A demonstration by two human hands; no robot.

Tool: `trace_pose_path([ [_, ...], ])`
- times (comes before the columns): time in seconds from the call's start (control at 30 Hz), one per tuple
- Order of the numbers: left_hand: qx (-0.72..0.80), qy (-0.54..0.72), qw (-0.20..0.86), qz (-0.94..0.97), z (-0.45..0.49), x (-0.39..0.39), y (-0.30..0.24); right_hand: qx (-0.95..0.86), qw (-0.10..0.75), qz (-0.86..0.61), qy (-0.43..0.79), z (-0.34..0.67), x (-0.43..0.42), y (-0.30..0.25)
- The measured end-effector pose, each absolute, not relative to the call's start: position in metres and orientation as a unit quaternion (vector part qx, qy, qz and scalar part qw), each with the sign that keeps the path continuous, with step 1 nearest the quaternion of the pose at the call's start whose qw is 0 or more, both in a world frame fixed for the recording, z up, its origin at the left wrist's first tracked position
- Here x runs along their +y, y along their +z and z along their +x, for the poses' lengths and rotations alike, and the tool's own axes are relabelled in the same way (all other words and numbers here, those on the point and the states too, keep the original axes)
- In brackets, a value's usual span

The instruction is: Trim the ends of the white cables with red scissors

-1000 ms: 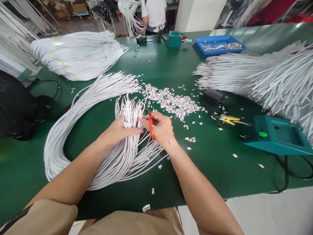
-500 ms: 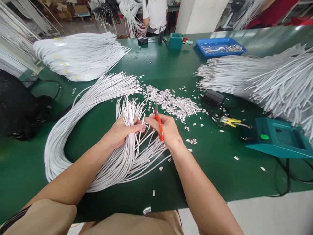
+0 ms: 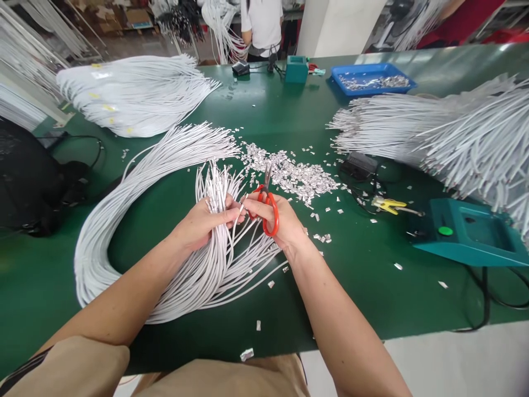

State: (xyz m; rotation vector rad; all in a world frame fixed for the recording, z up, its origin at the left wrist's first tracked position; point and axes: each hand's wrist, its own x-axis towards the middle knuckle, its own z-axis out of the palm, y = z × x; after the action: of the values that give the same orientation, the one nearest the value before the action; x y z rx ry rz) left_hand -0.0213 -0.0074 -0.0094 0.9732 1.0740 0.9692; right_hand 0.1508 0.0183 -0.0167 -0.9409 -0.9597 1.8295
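My left hand is closed round a bunch of white cables, whose ends stick up above the fingers. Hooked on the fingers of my right hand is a pair of scissors with red handles, its blades pointing away from me. Thumb and fingertips of the right hand meet the left fingertips at the end of one cable. The bunch loops round to the left, and its other ends lie on the green table. Just beyond the scissors spreads a heap of small silvery scraps.
A bundle of white cables lies back left, with more cables at the right. A teal machine, yellow-handled pliers and a black adapter are on the right. A blue tray and a person are farther back.
The scissors have turned in my right hand, so both red handle loops and the blades show more fully. My left hand keeps its hold on the cables, almost unmoved.
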Motion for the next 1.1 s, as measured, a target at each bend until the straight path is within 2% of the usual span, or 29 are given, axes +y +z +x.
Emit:
trace_pose_path([
  [0.23,0.467,0.464,0.631,0.412,-0.026,-0.006,-0.015,-0.482,0.471,-0.467,0.573,0.150,0.017,-0.017],
  [0.47,0.471,0.448,0.642,0.408,-0.027,-0.007,-0.007,-0.709,0.375,-0.503,0.323,0.149,0.016,-0.029],
  [0.63,0.482,0.447,0.625,0.421,-0.028,-0.006,-0.007,-0.785,0.332,-0.501,0.150,0.153,0.019,-0.038],
  [0.97,0.519,0.442,0.582,0.443,-0.030,-0.007,-0.009,-0.827,0.279,-0.487,0.036,0.158,0.022,-0.046],
  [1.1,0.528,0.441,0.574,0.445,-0.030,-0.008,-0.008,-0.832,0.267,-0.485,0.026,0.159,0.023,-0.047],
])
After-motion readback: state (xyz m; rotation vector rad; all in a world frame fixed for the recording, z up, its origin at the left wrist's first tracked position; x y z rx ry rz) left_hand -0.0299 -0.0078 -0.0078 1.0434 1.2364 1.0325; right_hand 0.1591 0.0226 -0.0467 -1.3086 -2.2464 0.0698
